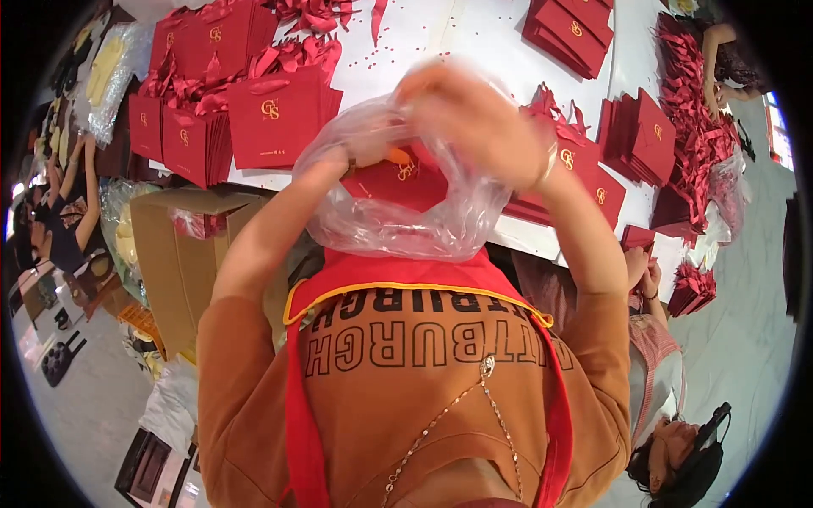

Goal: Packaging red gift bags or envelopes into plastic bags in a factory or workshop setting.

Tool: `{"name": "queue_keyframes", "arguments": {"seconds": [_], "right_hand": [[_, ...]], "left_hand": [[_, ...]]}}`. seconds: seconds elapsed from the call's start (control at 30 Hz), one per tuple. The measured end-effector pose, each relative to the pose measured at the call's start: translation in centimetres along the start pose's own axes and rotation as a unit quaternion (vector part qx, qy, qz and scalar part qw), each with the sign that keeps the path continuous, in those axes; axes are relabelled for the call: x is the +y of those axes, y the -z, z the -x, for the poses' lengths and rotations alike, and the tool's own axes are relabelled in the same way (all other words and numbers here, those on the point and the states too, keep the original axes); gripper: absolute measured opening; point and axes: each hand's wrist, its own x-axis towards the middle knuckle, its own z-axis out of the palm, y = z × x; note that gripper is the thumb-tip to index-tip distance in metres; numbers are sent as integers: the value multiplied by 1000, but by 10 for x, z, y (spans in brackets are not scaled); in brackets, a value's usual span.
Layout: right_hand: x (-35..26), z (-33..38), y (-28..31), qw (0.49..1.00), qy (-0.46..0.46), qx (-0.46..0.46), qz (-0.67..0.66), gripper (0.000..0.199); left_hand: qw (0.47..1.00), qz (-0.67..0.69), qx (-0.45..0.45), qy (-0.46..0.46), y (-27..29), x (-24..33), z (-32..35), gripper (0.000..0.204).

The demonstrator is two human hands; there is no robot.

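Observation:
A clear plastic bag (381, 229) lies open in front of me, its loose rim spread in a ring. Through its mouth shows a red paper gift bag (406, 182) with a gold emblem. My left hand (368, 146) is at the left side of the mouth, partly covered by the plastic; something orange shows at a fingertip, and the fingers' grip is hidden. Over the far right part of the rim, my right hand (461, 110) is smeared by motion, so its fingers cannot be made out.
Red gift bags (275, 118) with ribbons stand in rows on the white table (457, 38), with further stacks (567, 38) at right. A cardboard box (174, 271) stands by my left arm. A co-worker's hands (644, 275) handle a red item at right; other people are at left and far right.

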Motion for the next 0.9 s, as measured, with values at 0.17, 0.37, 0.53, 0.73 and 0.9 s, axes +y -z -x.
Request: {"name": "queue_keyframes", "arguments": {"seconds": [0.17, 0.37, 0.53, 0.73, 0.9], "right_hand": [[73, 22, -68, 918, -127, -324, 188, 21], [85, 56, -11, 872, -271, -362, 188, 29], [94, 47, -9, 835, -251, -232, 431, 27], [90, 28, -27, 854, -200, -79, 474, 34], [107, 28, -17, 852, -160, -130, 482, 34]], "left_hand": [[995, 41, -62, 74, 10, 11, -12, 69], [991, -38, -102, 82, 25, 35, -8, 62], [985, -28, -114, 125, 27, 45, -7, 62], [975, -21, -122, 184, 37, 50, -5, 62], [964, -8, -130, 230, 40, 52, -7, 62]]}}
